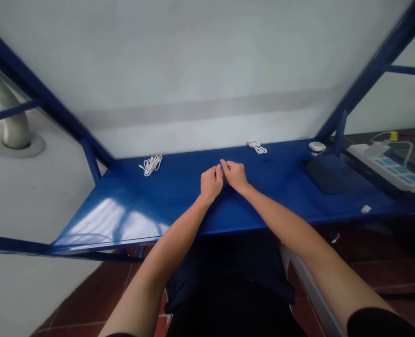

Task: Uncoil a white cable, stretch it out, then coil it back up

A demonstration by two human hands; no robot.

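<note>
My left hand (211, 183) and my right hand (236, 174) are close together over the middle of the blue table (179, 196). Both have their fingers curled into a pinch. Something small shows between them, mostly hidden by the fingers and too small to name. A bundled white cable (151, 165) lies on the table beyond and to the left of my hands. Another white cable bundle (257, 147) rests near the back edge, to their right.
On the right are a dark flat phone-like object (323, 176), a round white object (317, 147), a small white piece (366, 209) and a white power strip (389, 166) with plugs. Blue frame bars slant up at both sides, before a pale wall.
</note>
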